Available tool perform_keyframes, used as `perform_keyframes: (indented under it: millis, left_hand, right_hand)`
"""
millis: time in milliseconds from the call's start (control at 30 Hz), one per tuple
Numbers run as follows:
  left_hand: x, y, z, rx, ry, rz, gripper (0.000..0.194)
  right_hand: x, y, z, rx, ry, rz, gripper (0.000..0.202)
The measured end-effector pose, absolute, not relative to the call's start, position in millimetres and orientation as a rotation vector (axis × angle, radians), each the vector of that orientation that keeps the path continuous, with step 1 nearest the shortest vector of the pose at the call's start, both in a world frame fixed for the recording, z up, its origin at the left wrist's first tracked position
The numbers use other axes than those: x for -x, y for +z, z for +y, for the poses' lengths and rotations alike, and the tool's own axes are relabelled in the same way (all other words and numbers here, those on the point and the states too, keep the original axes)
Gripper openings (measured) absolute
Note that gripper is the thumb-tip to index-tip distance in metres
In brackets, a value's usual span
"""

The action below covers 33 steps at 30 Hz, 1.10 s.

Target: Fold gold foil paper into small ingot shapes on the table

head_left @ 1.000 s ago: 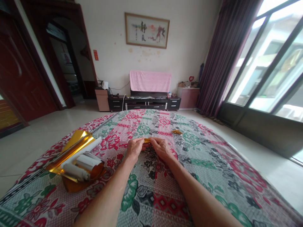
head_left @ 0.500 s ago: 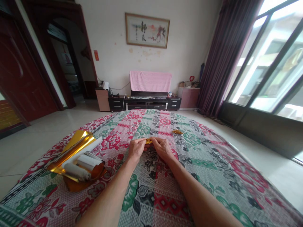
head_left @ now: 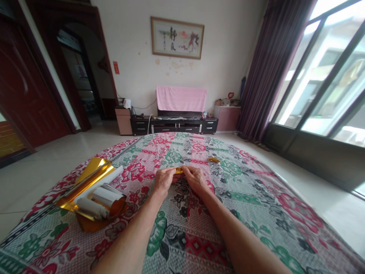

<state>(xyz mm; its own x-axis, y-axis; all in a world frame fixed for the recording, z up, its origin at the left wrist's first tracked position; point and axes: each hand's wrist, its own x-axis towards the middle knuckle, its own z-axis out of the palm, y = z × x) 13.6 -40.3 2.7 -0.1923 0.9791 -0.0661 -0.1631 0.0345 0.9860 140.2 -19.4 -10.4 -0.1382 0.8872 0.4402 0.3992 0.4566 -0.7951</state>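
Note:
Between my two hands is a small piece of shiny gold foil paper (head_left: pixel 179 170), mostly covered by the fingers. My left hand (head_left: pixel 164 179) pinches its left end, and my right hand (head_left: pixel 194 178) pinches the right end. Both hands are closed, close together over the middle of the flowered tablecloth (head_left: pixel 196 224). Beyond the right hand lies another small gold foil piece (head_left: pixel 213 160), apart from both hands. To the left rest gold foil sheets (head_left: pixel 95 167), partly curled, with white-backed rolls (head_left: pixel 92 207) on them.
The cloth covers a rounded table. Past its far edge stands a black TV cabinet (head_left: pixel 176 125) with a pink cloth (head_left: pixel 181 98) draped over something on top. A purple curtain (head_left: pixel 262 72) and tall windows are on the right, a dark red door (head_left: pixel 25 83) on the left.
The hands stay in the same place with the foil piece between them. Slightly less of its detail shows between the fingers now.

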Motion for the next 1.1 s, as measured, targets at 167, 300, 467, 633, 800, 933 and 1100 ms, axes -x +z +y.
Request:
perform_keyframes:
  millis: [167,300,467,633,800,933,1100]
  left_hand:
    - [-13.1,4.3,-39.3,-0.981,1.37,1.25,0.023]
    - [-14.1,4.6,-39.6,-1.017,1.35,1.262,0.024]
    - [-15.3,0.6,-38.4,-1.022,1.385,1.252,0.024]
    - [-16.1,-2.1,-37.4,-1.028,1.405,1.256,0.024]
    - [-18.0,-3.1,-38.3,-1.058,1.401,1.224,0.025]
    - [-18.0,-3.5,-38.5,-1.043,1.412,1.213,0.026]
    - [-17.6,-2.8,-39.1,-1.057,1.4,1.212,0.026]
  right_hand:
    - [-139.3,-10.5,-19.0,1.124,0.631,-1.719,0.039]
    - [-139.3,-10.4,-18.8,1.135,0.621,-1.712,0.039]
    - [-140.3,-9.1,-20.6,1.115,0.603,-1.711,0.039]
    - [-140.3,-6.9,-23.3,1.068,0.638,-1.739,0.039]
    - [-139.5,-6.0,-23.8,1.101,0.665,-1.672,0.038]
    - [-140.1,-5.2,-24.8,1.072,0.678,-1.707,0.039]
    - [-140.5,-6.7,-24.7,1.059,0.705,-1.678,0.038]
